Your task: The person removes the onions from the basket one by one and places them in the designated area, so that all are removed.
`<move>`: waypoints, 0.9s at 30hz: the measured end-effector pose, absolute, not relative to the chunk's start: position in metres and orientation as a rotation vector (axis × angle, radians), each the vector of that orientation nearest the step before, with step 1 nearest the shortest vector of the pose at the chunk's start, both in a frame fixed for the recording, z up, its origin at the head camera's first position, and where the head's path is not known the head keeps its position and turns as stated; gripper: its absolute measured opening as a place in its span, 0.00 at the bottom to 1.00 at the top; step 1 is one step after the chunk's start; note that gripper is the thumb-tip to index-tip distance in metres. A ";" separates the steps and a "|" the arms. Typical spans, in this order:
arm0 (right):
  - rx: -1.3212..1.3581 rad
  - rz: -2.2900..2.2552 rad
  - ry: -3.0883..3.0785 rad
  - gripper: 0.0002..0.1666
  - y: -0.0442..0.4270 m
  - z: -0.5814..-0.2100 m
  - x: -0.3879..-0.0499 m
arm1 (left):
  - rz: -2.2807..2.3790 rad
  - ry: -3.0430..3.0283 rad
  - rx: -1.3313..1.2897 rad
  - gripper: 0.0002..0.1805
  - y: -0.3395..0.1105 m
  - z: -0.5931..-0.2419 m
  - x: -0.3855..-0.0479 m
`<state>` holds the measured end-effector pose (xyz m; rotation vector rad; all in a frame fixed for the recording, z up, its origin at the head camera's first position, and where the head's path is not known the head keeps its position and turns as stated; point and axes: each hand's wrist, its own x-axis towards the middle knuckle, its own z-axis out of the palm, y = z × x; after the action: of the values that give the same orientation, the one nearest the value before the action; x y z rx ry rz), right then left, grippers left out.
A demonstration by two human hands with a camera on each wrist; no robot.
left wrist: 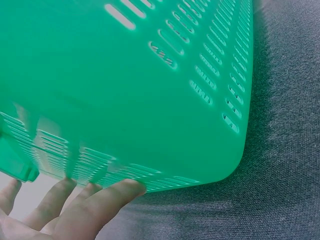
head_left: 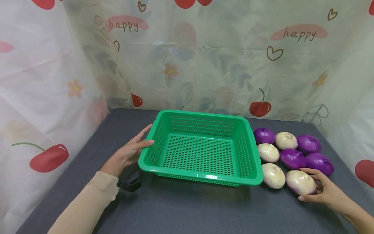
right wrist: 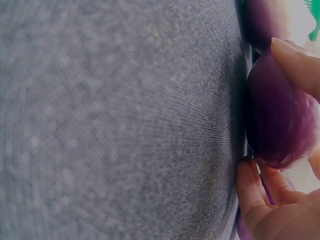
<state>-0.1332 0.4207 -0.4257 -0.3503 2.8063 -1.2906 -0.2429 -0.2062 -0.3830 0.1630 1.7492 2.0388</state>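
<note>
A green plastic basket point(head_left: 198, 175) with slotted walls stands on the dark table, its inside bare. My left hand point(head_left: 132, 151) holds its left side. The thumb lies on the rim, and the other fingers point(left wrist: 107, 200) touch the outer wall in the left wrist view. At the right, my right hand point(head_left: 324, 191) grips a white-topped turnip point(head_left: 300, 182) with a purple underside, thumb on the near side and fingers around the far side. In the right wrist view this turnip point(right wrist: 280, 110) sits low, close to the table cloth; whether it touches is unclear.
Several more turnips crowd between the basket and my right hand, among them a white one point(head_left: 273, 175) and a purple one point(head_left: 319, 163). A dark cloth point(head_left: 187, 211) covers the table. Patterned curtains point(head_left: 204, 65) hang behind and at both sides.
</note>
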 end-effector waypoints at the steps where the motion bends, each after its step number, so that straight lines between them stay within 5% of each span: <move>1: -0.350 -1.286 2.807 0.48 0.421 -0.426 -0.133 | 2.039 1.748 0.164 0.44 -0.206 -0.383 -0.243; 27: -0.387 -1.262 2.794 0.52 0.419 -0.422 -0.131 | 2.038 1.756 0.170 0.44 -0.206 -0.385 -0.244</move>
<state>-0.1309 0.4186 -0.4224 -0.3871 2.7941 -1.2619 -0.2436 -0.2060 -0.3852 0.1701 1.7560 2.0378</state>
